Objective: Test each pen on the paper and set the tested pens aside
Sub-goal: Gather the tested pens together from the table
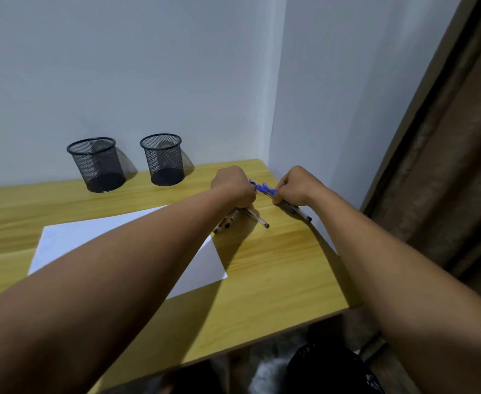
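Several clear pens with blue caps [263,189] lie bunched near the far right corner of the wooden table [276,280]. My left hand [233,184] is closed over one part of the bunch, and pen ends [257,220] stick out below it toward me. My right hand [296,186] grips the other pens, whose tips [303,216] point out under the wrist. A white sheet of paper [63,240] lies flat in the middle of the table, partly hidden by my left forearm.
Two black mesh pen cups [95,166] [164,160] stand at the back against the wall. A second wall closes the right side, with a brown curtain [446,166] beyond it. The table's front edge runs diagonally near my body.
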Available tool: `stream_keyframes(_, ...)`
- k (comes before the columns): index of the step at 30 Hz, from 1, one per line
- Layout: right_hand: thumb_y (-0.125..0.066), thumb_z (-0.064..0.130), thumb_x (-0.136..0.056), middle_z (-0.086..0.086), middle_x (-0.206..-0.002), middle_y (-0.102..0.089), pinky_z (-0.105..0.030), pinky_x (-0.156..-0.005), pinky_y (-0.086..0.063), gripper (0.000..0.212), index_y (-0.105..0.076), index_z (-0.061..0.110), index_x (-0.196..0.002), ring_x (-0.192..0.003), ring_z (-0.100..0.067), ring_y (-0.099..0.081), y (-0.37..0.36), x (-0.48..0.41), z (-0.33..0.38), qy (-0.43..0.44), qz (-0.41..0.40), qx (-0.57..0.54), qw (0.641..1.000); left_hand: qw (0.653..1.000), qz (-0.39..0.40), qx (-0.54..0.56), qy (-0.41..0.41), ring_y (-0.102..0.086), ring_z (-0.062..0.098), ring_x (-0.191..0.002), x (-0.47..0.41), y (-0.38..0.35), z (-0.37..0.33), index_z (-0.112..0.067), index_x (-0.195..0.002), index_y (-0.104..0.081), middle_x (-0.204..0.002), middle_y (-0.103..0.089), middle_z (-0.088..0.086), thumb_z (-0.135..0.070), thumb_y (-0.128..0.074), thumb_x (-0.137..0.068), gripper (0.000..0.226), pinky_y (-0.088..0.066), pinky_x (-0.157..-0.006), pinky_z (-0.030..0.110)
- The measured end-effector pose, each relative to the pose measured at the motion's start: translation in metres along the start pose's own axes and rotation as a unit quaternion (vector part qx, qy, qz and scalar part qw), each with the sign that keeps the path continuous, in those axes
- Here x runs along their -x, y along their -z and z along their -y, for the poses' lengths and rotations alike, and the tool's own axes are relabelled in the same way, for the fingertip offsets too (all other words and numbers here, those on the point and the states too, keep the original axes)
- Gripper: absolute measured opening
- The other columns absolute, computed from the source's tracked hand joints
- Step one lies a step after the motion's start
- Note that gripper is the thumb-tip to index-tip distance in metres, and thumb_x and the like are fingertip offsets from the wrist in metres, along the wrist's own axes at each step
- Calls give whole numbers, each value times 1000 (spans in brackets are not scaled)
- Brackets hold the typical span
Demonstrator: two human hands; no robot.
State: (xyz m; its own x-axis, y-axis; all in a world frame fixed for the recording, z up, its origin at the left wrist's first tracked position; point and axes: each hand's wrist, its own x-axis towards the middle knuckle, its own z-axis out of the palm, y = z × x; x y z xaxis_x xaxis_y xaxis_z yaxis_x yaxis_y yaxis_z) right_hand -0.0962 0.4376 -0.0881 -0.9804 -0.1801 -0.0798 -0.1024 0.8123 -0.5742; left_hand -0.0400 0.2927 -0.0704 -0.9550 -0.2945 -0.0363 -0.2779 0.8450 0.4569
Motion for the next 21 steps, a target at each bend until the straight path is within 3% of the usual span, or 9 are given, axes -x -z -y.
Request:
stream_keyframes(3, -82, 13, -79, -15, -97, -74, -46, -87, -61, 22, -76, 1, -96, -90, -29, -72, 2, -2, -1, -6, -2, 7, 1000, 999, -32, 0, 10, -53, 20, -74, -6, -4, -2, -10, -66, -46, -79, -53, 6, -24, -76, -82, 37, -34, -46, 26)
stream_keyframes(6, -80, 11, -78, -17, -97, -75, -49, -88, -61, 22, -75, 0, -97, -91, -31, -73, 5, -2, -2, -9, -2, 1, 1000, 997, -65, 16, 38, -56, 24, -82, -10, -6, -2, -9, -70, -48, -88, -55, 8, -15, -76, -81, 30, -42, -60, 29)
stream_keyframes(11, -74, 3, -81, -19, -98, -77, -40, -79, -61, 23, -76, -5, -102, -85, -28, -73, 9, 1, -5, -27, 0, -16, 1000, 992, -89, 59, 68, -56, 25, -78, -17, -11, 0, -11, -67, -47, -88, -59, 9, -14, -76, -80, 32, -46, -64, 31)
stream_keyframes(13, -71, -1, -81, -20, -94, -77, -39, -75, -61, 25, -74, -9, -104, -80, -30, -74, 13, 3, -8, -37, 0, -57, 998, 991, -80, 86, 71, -60, 25, -80, -18, -12, 0, -11, -72, -52, -90, -63, 9, -17, -78, -79, 27, -52, -68, 31)
stream_keyframes(16, -71, -4, -84, -26, -97, -76, -51, -82, -63, 21, -71, -12, -103, -86, -35, -77, 20, 10, -9, -45, 14, -128, 991, 989, -68, 113, 72, -65, 26, -86, -17, -10, -1, -9, -84, -64, -92, -67, 9, -24, -84, -73, 27, -57, -74, 32)
stream_keyframes(21, -66, -8, -90, -26, -103, -75, -45, -78, -64, 15, -69, -11, -105, -86, -32, -76, 33, 27, -2, -43, 27, -198, 979, 977, -59, 195, 57, -69, 26, -80, -19, -3, 3, -9, -88, -75, -86, -71, 11, -14, -86, -67, 24, -62, -75, 38)
